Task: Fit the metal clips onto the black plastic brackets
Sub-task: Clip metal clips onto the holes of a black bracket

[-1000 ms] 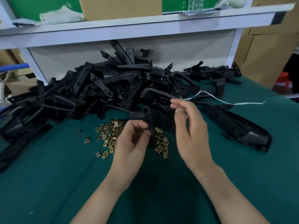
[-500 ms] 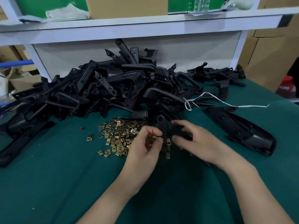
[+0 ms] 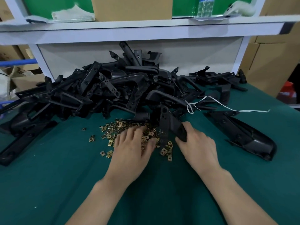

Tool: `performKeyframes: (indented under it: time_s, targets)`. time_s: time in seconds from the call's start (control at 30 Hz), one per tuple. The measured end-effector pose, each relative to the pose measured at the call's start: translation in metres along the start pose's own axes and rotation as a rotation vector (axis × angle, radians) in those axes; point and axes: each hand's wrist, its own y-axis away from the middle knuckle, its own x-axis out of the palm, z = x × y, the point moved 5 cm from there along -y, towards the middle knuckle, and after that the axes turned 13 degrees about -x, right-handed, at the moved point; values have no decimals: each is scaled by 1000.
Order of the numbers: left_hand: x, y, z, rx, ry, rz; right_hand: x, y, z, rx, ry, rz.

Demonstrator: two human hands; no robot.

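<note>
A scatter of small brass-coloured metal clips (image 3: 113,129) lies on the green table mat in front of a big heap of black plastic brackets (image 3: 113,88). My left hand (image 3: 133,146) lies palm down on the clips, its fingers spread and bent into the pile. My right hand (image 3: 196,143) grips the near end of one black bracket (image 3: 170,125), which slants up and away toward the heap. A clip between the left fingers cannot be made out.
A long black bracket (image 3: 243,132) lies alone at the right, another (image 3: 24,140) at the left edge. A white string (image 3: 227,108) trails from the heap. A white shelf (image 3: 146,28) with a cardboard box overhangs the back. The green mat (image 3: 48,184) extends toward me.
My right hand let go of the white string, came down and took hold of a black bracket. My left hand dropped from a raised pinch onto the clip pile.
</note>
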Motion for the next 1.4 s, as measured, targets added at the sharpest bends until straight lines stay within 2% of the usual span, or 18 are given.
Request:
performKeyframes:
  time_s: [0.07,0.13,0.3,0.77,1.03,1.4]
  targets:
    - [12,0,1,23,-200,91,1,1,2,-25,16,-9]
    - [17,1,1,21,-296,96,2,2,2,-44,22,-9]
    - [9,-8,4,-17,-281,-83,3,0,-5,-4,-2,-33]
    - [10,-7,-7,1,-404,-119,1,1,-5,-23,9,-34]
    - [7,-6,-7,1,-287,-122,2,1,-7,-11,-20,-54]
    - [1,-5,-9,33,-64,-215,3,1,-8,-5,-46,-68]
